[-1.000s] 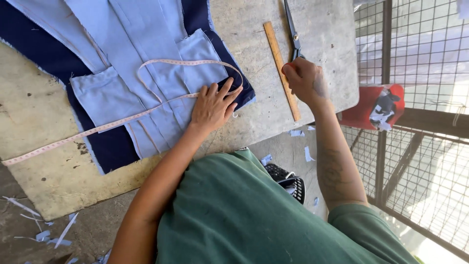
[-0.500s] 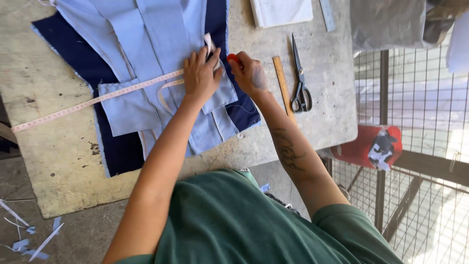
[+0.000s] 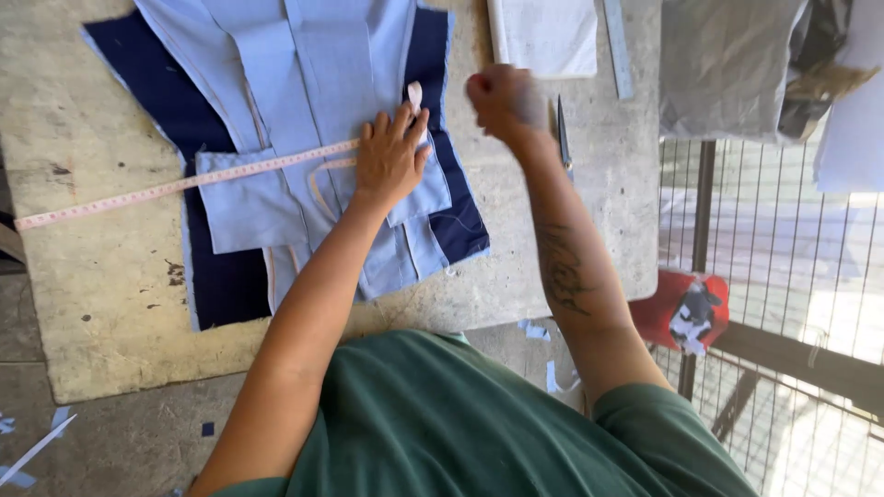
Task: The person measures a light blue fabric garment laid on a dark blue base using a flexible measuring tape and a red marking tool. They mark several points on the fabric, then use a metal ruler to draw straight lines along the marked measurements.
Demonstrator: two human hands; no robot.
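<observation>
The blurred right hand (image 3: pixel 502 97) hides most of the scissors (image 3: pixel 564 129); its grasp is unclear.

Two hands are showing: the left hand (image 3: pixel 391 156) and the right hand (image 3: pixel 502 97). One measuring tape (image 3: pixel 184 184) is lying across the table (image 3: pixel 101 313). One light blue garment (image 3: pixel 313 101) is lying over one dark blue cloth (image 3: pixel 175 101). One pair of scissors (image 3: pixel 563 129), one white cloth (image 3: pixel 550 35) and one ruler (image 3: pixel 617 46) are lying toward the table's far right corner.
</observation>
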